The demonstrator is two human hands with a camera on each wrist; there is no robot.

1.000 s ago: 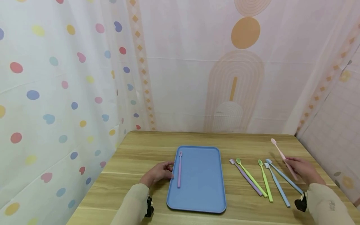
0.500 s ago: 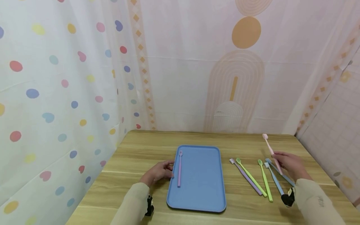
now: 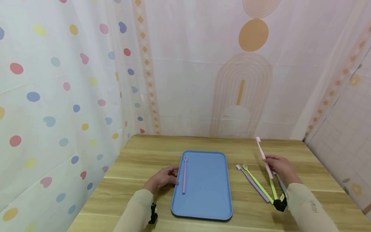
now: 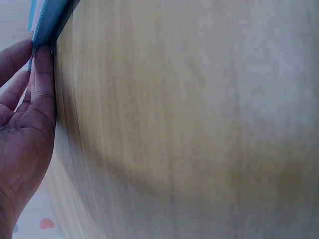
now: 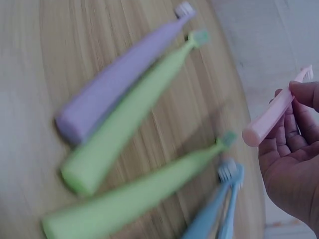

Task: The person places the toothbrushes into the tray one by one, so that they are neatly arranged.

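Observation:
My right hand [image 3: 281, 167] pinches a pink toothbrush [image 3: 262, 152] by its handle, head up and away, above the toothbrushes on the table. In the right wrist view the thumb presses the pink handle against curled fingers. Below lie a purple toothbrush [image 5: 114, 79], two green toothbrushes [image 5: 129, 114] and two blue toothbrushes [image 5: 212, 211]; in the head view my hand and sleeve partly cover the blue ones. My left hand [image 3: 162, 178] holds the left rim of a blue tray [image 3: 207, 183], thumb and fingers on the edge. Inside the tray, along its left side, lies another purple toothbrush [image 3: 184, 175].
The wooden table [image 3: 139, 154] carries the tray in the middle and the loose toothbrushes to its right. A patterned curtain [image 3: 185, 80] hangs behind the table and along both sides.
My right hand has moved left with the pink toothbrush, from beyond the blue toothbrushes to over the right-hand green one. The left hand and the tray have stayed in place.

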